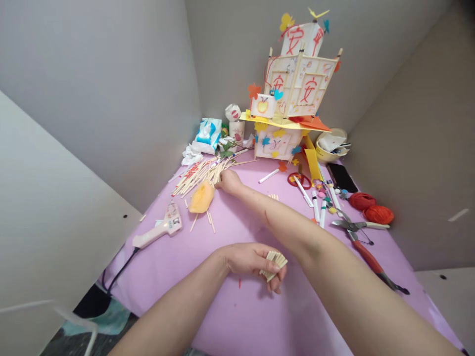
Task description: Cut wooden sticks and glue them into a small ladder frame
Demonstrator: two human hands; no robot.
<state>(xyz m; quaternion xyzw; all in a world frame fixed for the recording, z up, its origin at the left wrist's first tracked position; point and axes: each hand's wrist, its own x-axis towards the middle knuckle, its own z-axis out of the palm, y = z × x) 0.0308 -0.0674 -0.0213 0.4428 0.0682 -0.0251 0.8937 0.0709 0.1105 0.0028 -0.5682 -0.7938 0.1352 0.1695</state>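
Observation:
Short pale sticks (273, 264) form a bundle in my left hand (256, 262), whose fingers are wrapped round them near the front of the purple-covered table (222, 311). Farther back, my right hand (229, 182) touches the right side of a loose pile of long wooden sticks (200, 173). Its fingers are closed together, and what they hold, if anything, is hidden. Just left of this hand lies a yellow-orange, peeled-looking piece (201, 198) with a few short sticks below it.
A decorated paper-and-stick lantern tower (297, 89) stands at the back. The glue gun (163, 227) lies left. Pliers (361, 237), markers (315, 205), red scissors (299, 181), red yarn (378, 214) and a phone (342, 177) are on the right; wipes (208, 134) sit back left.

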